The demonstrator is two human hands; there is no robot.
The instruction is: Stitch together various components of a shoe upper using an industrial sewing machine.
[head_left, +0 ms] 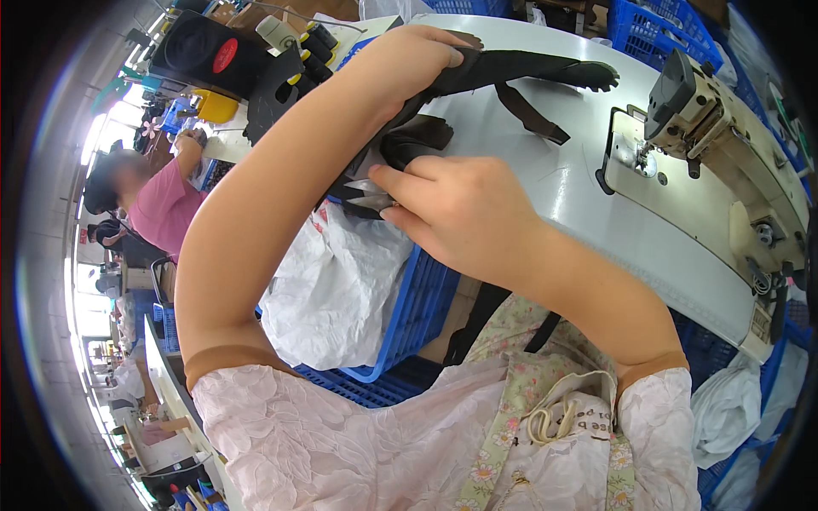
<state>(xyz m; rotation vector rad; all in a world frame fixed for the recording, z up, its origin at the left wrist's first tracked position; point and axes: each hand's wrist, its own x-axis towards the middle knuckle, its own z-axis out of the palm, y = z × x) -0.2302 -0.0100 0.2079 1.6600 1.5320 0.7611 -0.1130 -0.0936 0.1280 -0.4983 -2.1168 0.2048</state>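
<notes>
1. Head view, and here's the left hand point(426, 58), reaching across to the top of the dark cloth point(520, 70)! Its thumb presses on the cloth, the other fingers partly hidden, so a full pinch I cannot confirm; it looks like an anchor against slipping.

2. Nearer the body, the right hand point(469, 213) has thumb and forefinger drawn close together around pale pointed pieces point(368, 192) beside the cloth's folds. Blades or material? Cannot tell! The close grip suggests fine control.

3. And the dark cloth itself: lying across the left part of the white table point(545, 183), its near folds at the table's edge, a narrow dark strip point(532, 115) trailing free. The table presumably carries the weight, sparing both hands.

4. Off to the right, the sewing machine point(707, 128), well apart from the cloth, which leaves elbow room.

5. Below the hands, a white plastic bag point(332, 285) fills the blue basket point(423, 300), tucked close by, probably for easy reach!
</notes>
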